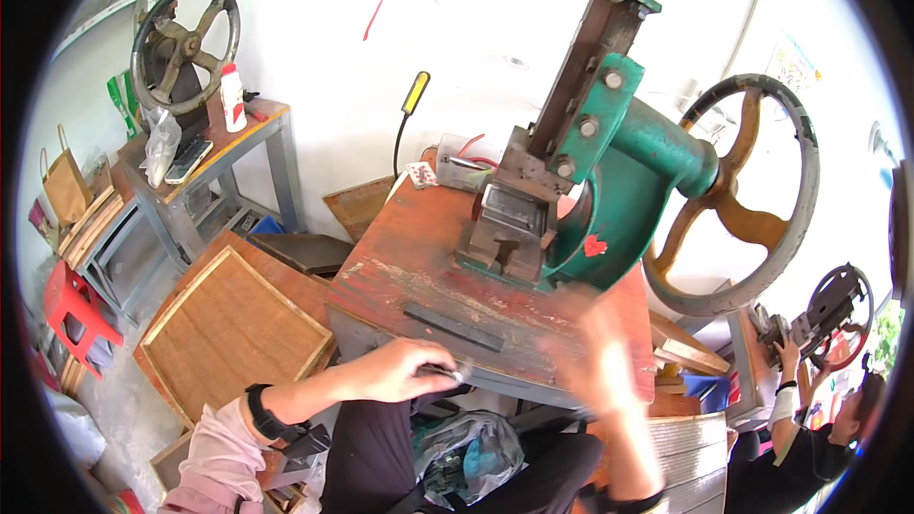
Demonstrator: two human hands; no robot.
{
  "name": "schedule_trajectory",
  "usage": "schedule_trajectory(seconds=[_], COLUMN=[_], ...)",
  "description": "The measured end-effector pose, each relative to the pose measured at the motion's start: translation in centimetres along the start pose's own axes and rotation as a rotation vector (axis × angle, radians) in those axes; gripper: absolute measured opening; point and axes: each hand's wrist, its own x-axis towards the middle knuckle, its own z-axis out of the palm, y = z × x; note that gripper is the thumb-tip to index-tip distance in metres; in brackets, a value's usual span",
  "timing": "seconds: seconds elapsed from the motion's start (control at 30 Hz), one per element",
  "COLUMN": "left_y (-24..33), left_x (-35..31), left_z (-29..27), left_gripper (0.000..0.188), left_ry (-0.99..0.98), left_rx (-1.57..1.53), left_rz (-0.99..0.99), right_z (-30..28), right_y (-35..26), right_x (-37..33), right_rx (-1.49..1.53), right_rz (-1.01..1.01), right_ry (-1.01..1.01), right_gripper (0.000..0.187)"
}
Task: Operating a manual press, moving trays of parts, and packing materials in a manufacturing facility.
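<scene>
At 7 o'clock from the middle of the head view, the left hand (405, 370) has its fingers closed on a small dark metallic piece (455, 376), which sticks out toward 3 o'clock just off the near edge of the red worktable (381, 271). The right hand (592, 352) is at 4 o'clock, well apart from the left and badly blurred — I cannot tell whether its fingers are spread or holding something. A flat dark bar (452, 326) lies on the tabletop at 6 o'clock, near the left hand. The green press (624, 200) stands on the table at 2 o'clock, with its die block (509, 214) toward its 8 o'clock side and its large handwheel (731, 200) toward its 3 o'clock side. Farther down at 6 o'clock, a clear plastic bag (486, 452) sits between the person's dark-clad legs. A framed wooden board (238, 319) rests at 8 o'clock; a white bottle (232, 100) with a red cap stands on another bench (249, 133) at 10 o'clock. Out at 4 o'clock, a co-worker (809, 457) has a hand up at a second press (809, 324).
</scene>
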Motion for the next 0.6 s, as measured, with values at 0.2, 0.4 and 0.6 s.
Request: schedule_trajectory(seconds=[0.2,0.4,0.6], left_y=[0.8,0.6,-0.5], left_x=[3.1,3.3,5.3], left_z=[2.4,1.3,-0.5], left_gripper=[0.023,0.02,0.016], left_ry=[-0.113,0.093,0.313], left_rx=[0.186,0.129,0.044], left_rz=[0.044,-0.146,-0.253], right_z=[5.3,5.3,5.9], right_y=[-0.7,0.7,1.5], right_x=[-5.6,-4.4,-2.2], right_rx=[0.521,0.393,0.411], right_rz=[0.221,0.182,0.25], right_ry=[-0.227,-0.035,0.107], right_gripper=[0.026,0.017,0.017])
